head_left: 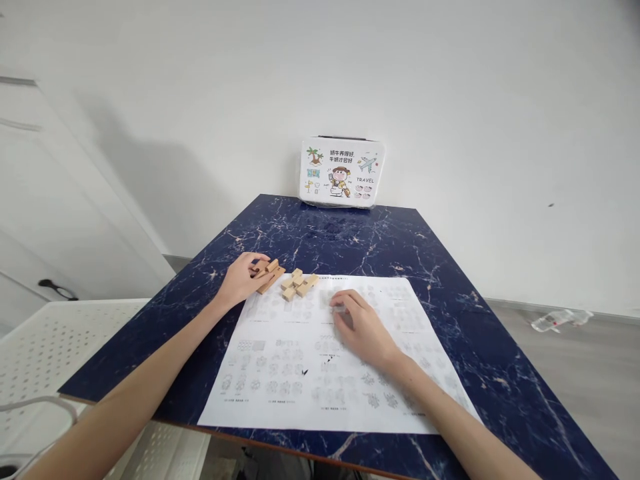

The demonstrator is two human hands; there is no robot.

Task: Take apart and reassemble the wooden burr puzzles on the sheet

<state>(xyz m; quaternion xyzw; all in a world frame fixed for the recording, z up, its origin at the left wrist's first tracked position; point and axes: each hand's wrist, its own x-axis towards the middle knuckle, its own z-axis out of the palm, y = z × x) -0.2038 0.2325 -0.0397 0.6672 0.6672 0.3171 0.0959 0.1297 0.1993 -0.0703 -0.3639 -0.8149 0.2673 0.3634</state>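
My left hand (243, 279) has its fingers closed around a small brown wooden board (270, 284) at the far left corner of the sheet. A lighter wooden piece (272, 265) lies on that board, close to the fingertips. Just right of it, several pale notched wooden blocks (299, 285) sit together in a cluster on the printed paper sheet (280, 413). My right hand (364, 328) hovers over or rests on the sheet, right of the cluster. Its fingers are loosely curled, with a gap between thumb and forefinger. The fingertips are slightly blurred, and no held thing shows.
The sheet lies on a dark blue marbled table (330, 230). A white cartoon-printed case (343, 172) stands at the back against the wall. Left of the table is a white perforated seat (45, 347) with a cable (35, 402). A clear plastic bottle (560, 320) lies on the floor at right.
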